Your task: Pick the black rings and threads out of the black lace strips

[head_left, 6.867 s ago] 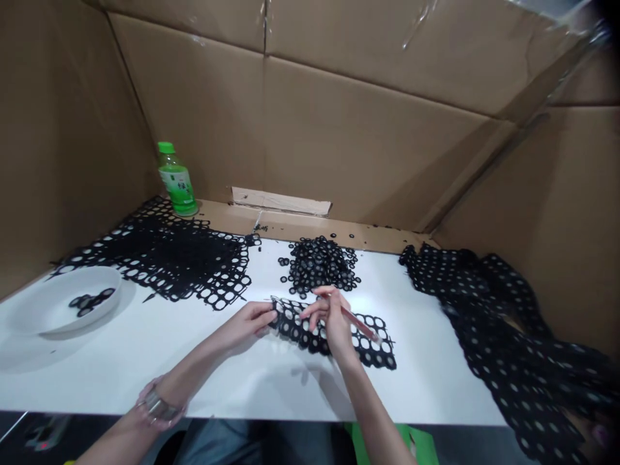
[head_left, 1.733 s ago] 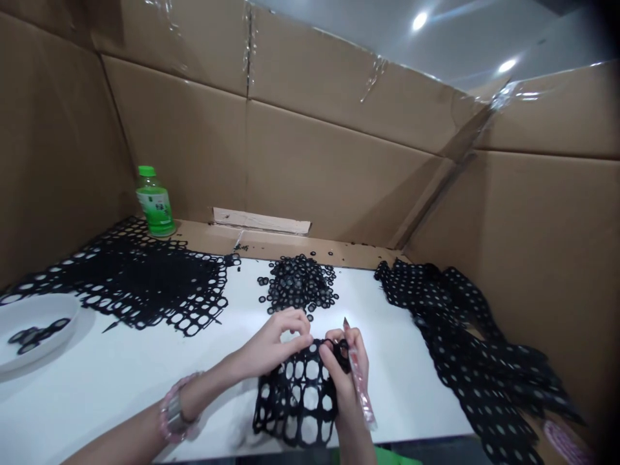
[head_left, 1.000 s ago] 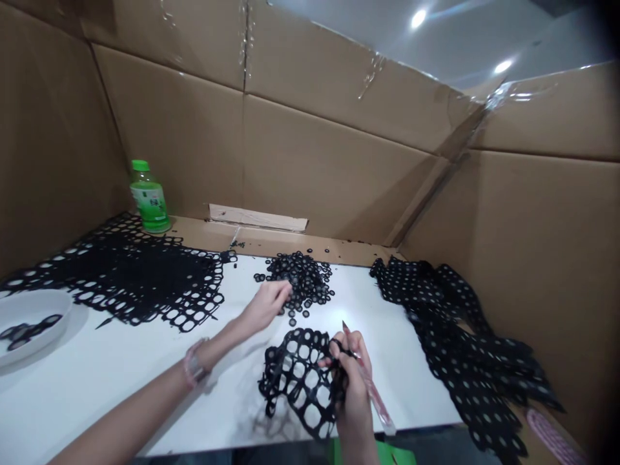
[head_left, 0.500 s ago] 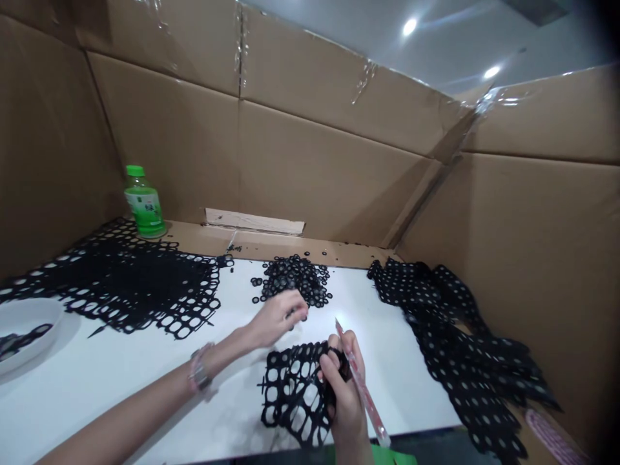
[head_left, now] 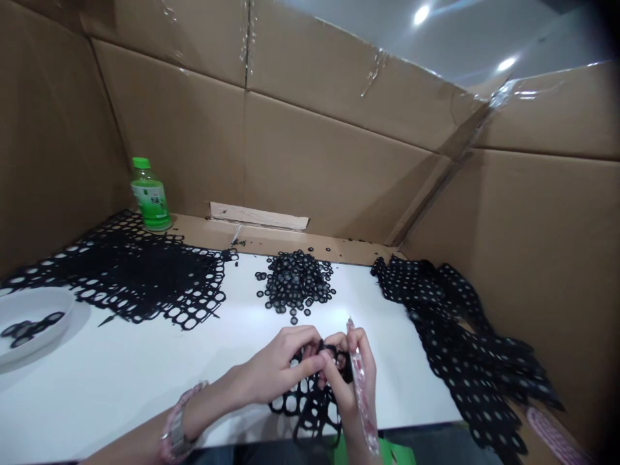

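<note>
Both hands meet over a floppy black sheet with rows of holes [head_left: 307, 403], near the front edge of the white tabletop [head_left: 194, 361]. My left hand [head_left: 285, 365] pinches the sheet's upper edge with thumb and fingers. Gripping the same sheet from the other side is my right hand [head_left: 351, 381]. A slim, clear-and-red pen-like tool [head_left: 361, 387] with a pointed tip is also tucked in the right hand, tip upward. Beyond the hands lies a pile of small black rings [head_left: 298, 278]. The fingertips partly hide the sheet's edge.
At left stand a white bowl [head_left: 65, 300] holding dark rings and a green bottle [head_left: 152, 200], with black holed sheets [head_left: 194, 284] spread between. More black sheets, with their holes filled [head_left: 445, 329], are heaped at right. Cardboard walls [head_left: 314, 155] enclose the table.
My left hand has come back from the ring pile toward me and now touches the holed sheet beside my right hand. The sheet has shifted and hangs lower.
</note>
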Motion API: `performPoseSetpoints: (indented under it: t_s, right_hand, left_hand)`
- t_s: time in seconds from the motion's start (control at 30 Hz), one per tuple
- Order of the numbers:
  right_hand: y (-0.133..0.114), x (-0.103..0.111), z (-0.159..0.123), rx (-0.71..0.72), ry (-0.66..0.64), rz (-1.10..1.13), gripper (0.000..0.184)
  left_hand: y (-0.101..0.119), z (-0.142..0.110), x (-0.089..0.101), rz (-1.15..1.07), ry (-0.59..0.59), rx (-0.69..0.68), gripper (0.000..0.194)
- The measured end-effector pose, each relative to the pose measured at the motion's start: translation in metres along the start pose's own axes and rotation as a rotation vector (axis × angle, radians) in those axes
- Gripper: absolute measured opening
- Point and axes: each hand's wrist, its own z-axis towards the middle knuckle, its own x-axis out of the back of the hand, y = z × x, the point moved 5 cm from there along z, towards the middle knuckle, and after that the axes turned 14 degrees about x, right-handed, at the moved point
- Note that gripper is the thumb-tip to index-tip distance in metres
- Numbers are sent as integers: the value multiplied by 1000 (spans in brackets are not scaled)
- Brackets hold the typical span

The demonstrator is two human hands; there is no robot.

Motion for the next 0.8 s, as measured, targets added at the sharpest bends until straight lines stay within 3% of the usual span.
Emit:
performPoseSetpoints:
  t_s: [0.13,0.23,0.37,0.47,0.6,0.7,0.8]
  right_hand:
    - [3,4,0,-56,-40,32,27]
    - [13,7,-3,-105,2,142,26]
    - [27,17,-9,-184,181,283,25]
    - [27,19,-8,-209,229,360,21]
    - [22,9,-3,-219,182,506,21]
    - [23,3,-2,-240,188,580,21]
    - [23,0,-2,-231,156,666,19]
  left_hand:
    - [7,-1,1,36,-28,-90,27]
    - [-1,4,1,25,-14,-67,29]
    - [-40,29,21,-15,185,86,35]
    - [-74,59,44,231,346,164,34]
    - [-103,96,56,367,361,160,18]
    - [-107,105,51,414,344,153,24]
    - [-90,90,40,409,320,92,31]
